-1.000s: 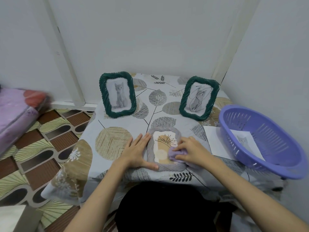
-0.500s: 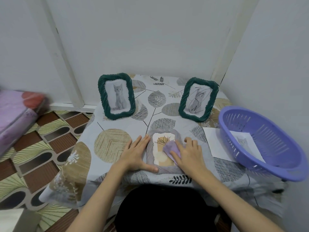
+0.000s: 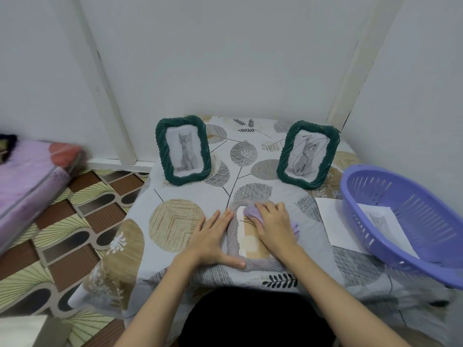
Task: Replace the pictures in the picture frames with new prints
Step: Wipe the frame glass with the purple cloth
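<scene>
A grey woven picture frame lies flat near the table's front edge, with a beige plant print in it. My left hand rests flat on the table against the frame's left side, thumb along its lower edge. My right hand presses a purple cloth onto the upper part of the frame's glass. Two green woven frames stand at the back: the left one shows a grey kitten, the right one a scribbled-over picture.
A purple plastic basket sits at the table's right edge with a cat print inside. A white sheet lies partly under it. A leaf-patterned cloth covers the table. Pink bedding lies at the left on the patterned floor.
My right hand has slid the purple cloth up the grey frame's glass, from its lower right part to its top. My left hand has stayed in place.
</scene>
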Tool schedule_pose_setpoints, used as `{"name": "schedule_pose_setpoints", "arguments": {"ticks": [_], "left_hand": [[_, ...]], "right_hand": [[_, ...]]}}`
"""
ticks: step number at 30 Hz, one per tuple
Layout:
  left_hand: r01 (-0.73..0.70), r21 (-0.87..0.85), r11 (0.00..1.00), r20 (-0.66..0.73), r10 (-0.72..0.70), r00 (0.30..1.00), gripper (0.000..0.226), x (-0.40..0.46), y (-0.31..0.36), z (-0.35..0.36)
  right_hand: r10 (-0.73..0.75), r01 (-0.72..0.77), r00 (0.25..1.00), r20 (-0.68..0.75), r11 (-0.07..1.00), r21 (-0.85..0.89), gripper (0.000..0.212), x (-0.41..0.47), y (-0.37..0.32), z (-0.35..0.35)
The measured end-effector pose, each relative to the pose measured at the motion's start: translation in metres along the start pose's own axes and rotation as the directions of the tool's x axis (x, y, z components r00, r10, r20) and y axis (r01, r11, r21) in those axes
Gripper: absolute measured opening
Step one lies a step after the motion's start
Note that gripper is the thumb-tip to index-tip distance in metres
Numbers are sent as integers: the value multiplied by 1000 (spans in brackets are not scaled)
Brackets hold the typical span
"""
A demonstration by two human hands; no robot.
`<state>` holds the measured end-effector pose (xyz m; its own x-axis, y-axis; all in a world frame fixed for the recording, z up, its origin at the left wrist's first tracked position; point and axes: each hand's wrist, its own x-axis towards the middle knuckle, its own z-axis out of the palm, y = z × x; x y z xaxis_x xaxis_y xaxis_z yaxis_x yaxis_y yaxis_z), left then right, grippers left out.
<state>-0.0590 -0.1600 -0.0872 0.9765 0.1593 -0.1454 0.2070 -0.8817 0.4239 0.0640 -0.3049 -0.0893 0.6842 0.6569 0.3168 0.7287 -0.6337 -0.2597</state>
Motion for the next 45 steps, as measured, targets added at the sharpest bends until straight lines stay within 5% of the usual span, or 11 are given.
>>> {"name": "schedule_pose_setpoints", "arguments": {"ticks": [6, 14, 21, 28, 32, 40, 45], "left_hand": [[-3, 8, 1000, -9, 3, 1000, 149, 0, 0, 0], [1, 0, 1000, -13, -1, 1000, 147, 0, -1, 1], [-3, -5, 1000, -5, 3, 1000, 149, 0, 0, 0], [-2, -17, 1000, -10, 2, 1000, 137, -1, 1, -2], [7, -1, 1000, -17, -7, 1000, 140, 0, 1, -1], [-6, 18, 1000, -11, 6, 1000, 154, 0, 0, -1], [-2, 31, 1000, -2, 2, 1000, 154, 0, 2, -2]], "right_hand": [[-203, 203, 979, -7, 976, 78, 46, -21, 6, -12], [16, -21, 999, 35, 990, 137, 54, 8, 8, -4], [-308, 275, 943, 125, 935, 225, 42, -17, 15, -15], [-53, 41, 982, 184, 997, 70, 70, 24, 10, -15], [-109, 94, 970, 219, 993, 74, 79, 19, -9, -9], [-333, 281, 899, 285, 937, 209, 57, -40, 1, -32], [-302, 252, 889, 345, 950, 183, 62, -34, 11, -38]]}}
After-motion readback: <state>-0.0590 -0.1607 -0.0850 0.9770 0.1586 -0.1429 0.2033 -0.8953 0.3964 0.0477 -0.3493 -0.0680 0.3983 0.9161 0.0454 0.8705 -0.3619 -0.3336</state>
